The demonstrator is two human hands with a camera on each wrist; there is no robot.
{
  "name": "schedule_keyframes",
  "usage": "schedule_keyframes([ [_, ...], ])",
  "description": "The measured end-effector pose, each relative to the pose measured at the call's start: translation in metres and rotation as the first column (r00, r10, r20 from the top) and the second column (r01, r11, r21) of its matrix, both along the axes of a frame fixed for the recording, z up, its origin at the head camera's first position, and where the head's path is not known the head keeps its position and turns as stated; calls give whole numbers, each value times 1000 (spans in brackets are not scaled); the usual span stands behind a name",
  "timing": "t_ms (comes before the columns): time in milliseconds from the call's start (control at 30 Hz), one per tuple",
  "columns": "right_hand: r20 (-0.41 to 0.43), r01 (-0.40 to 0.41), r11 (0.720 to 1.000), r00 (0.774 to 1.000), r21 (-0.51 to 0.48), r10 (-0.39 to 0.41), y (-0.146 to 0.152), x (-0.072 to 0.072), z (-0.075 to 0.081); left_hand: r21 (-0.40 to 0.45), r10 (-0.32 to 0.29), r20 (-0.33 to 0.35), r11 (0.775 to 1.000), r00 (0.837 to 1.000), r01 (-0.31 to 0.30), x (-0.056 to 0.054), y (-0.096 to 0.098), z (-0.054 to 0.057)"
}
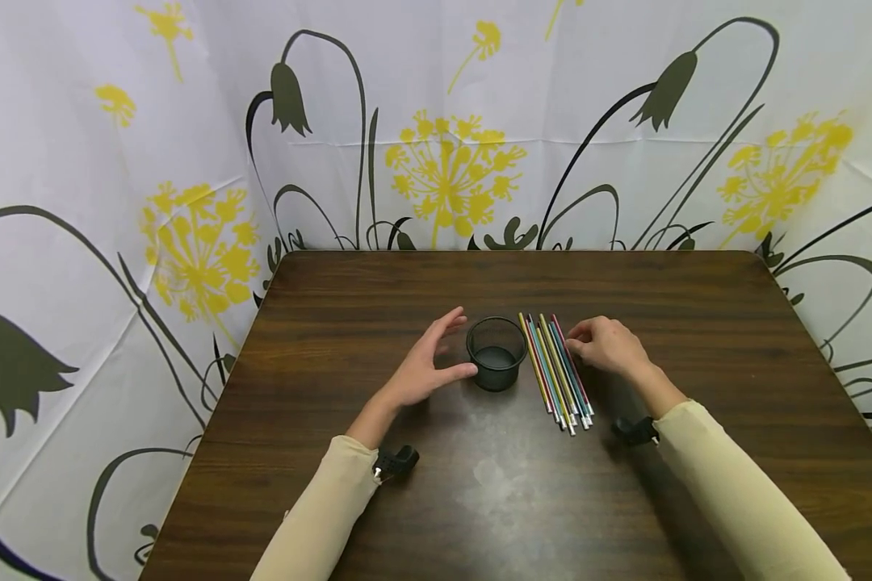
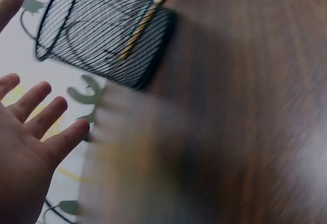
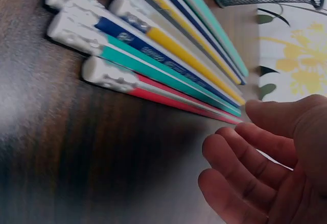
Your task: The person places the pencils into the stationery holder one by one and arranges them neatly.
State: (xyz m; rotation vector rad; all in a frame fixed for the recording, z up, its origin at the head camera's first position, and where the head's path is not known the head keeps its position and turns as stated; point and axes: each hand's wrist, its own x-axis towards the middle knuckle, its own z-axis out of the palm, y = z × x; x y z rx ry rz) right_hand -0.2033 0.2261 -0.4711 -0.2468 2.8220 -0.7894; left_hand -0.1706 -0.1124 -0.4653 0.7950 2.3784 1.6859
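Left hand [image 1: 425, 367] spread wide, as if to brace an upright, round black wire-mesh cup [image 1: 496, 380]; right hand [image 1: 610, 345] loosely curved, contact unclear from here, beside slim multicoloured pencils [image 1: 559, 367] laid parallel on the brown wood-grain table [image 1: 334, 323], apparently for easy reach.

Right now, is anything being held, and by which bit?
The left hand holds nothing. The right hand is beside the pencils; I can't tell whether it pinches one.
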Motion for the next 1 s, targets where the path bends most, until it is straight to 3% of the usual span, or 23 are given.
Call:
schedule_keyframes([
  [200,-4,25,999,1000,43,-25,-3,-1,-7,31,-21,68,999,997,19,9,17,11],
  [433,-44,33,995,999,90,-29,-5,-3,-12,60,-24,67,998,997,20,8,25,7],
  [800,-20,72,988,997,134,-70,-9,-4,-8,117,-41,34,992,999,37,7,29,-1],
  [1000,-9,106,973,994,206,-106,-11,-3,-3,122,-14,26,993,1000,10,-3,35,-27],
])
